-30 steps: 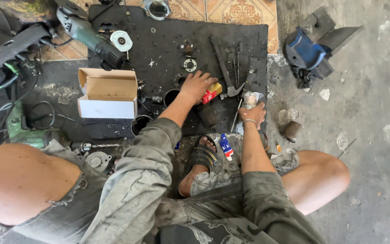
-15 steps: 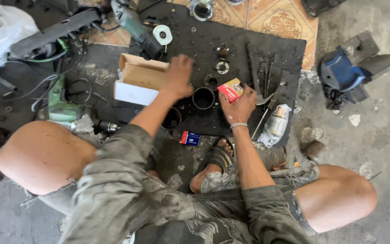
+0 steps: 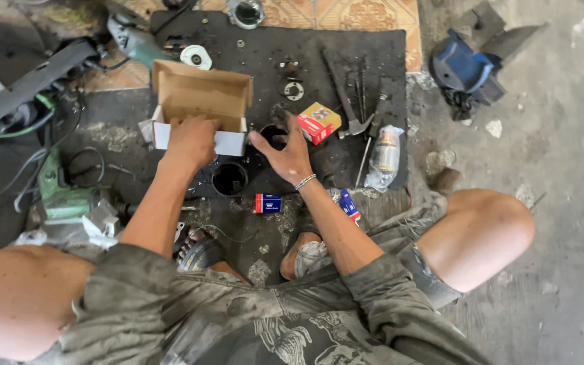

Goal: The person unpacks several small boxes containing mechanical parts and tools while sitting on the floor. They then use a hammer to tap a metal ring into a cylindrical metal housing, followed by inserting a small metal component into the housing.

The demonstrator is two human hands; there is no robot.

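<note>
My left hand [image 3: 189, 140] lies over the front wall of an open cardboard box [image 3: 201, 91], fingers curled over the edge and hidden inside. My right hand [image 3: 285, 154] hovers with fingers spread over a black round part [image 3: 273, 132] on the dark mat [image 3: 258, 47]. A small red and yellow box [image 3: 319, 122] lies on the mat just right of my right hand's fingertips, apart from them. A second black ring-shaped part [image 3: 230, 179] sits between my two wrists.
A hammer [image 3: 347, 108] and thin tools lie right of the red box, with a bagged part [image 3: 383, 154] below them. Two small blue boxes [image 3: 267, 203] [image 3: 349, 204] lie near my feet. A blue vise [image 3: 464, 67] stands far right, a green power tool [image 3: 59, 192] left.
My right hand has let go of the red and yellow box, which now lies on the mat, and has opened over the black part. My left hand has slid to the cardboard box's front wall.
</note>
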